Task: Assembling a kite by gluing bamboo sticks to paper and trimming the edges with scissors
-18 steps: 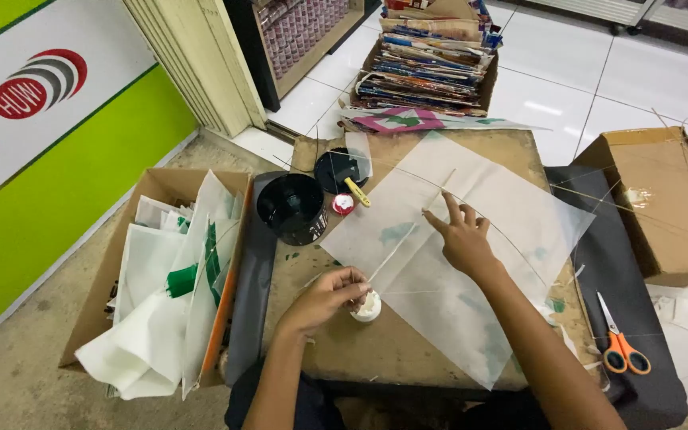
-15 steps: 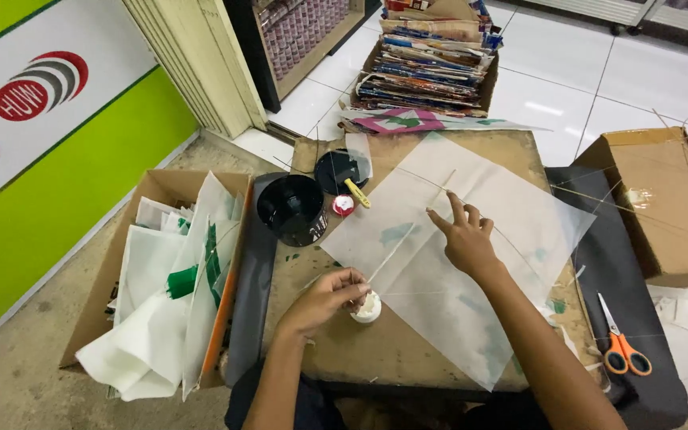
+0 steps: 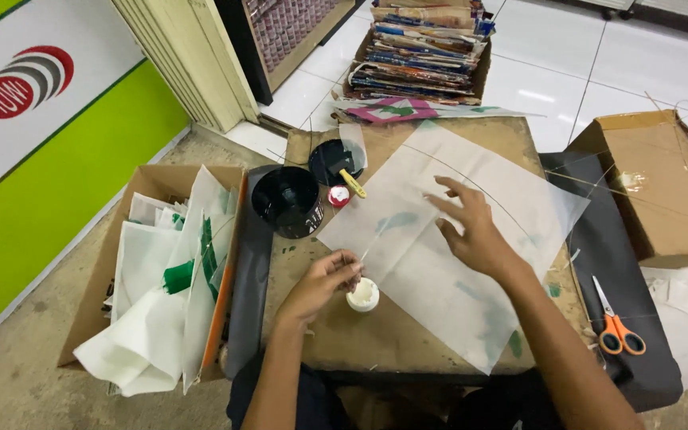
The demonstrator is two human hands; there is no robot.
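Observation:
A large sheet of thin white paper (image 3: pixel 471 239) lies on the low brown table (image 3: pixel 376 342), with a thin stick running along it. My right hand (image 3: pixel 467 227) rests flat on the sheet, fingers spread. My left hand (image 3: pixel 324 279) pinches the near end of the thin stick (image 3: pixel 369 248) just above a small white glue pot (image 3: pixel 362 295) at the sheet's near left edge.
A black round tub (image 3: pixel 287 201), a small red-capped pot (image 3: pixel 338 196) and a brush on a black lid (image 3: pixel 336 162) stand at the table's far left. A cardboard box of white sheets (image 3: pixel 161 279) sits left. Orange scissors (image 3: pixel 615 322) lie right, beside another cardboard box (image 3: pixel 662 183). Stacked magazines (image 3: pixel 424 48) behind.
My right hand has lifted slightly and shifted a little on the sheet. My left hand stays by the glue pot.

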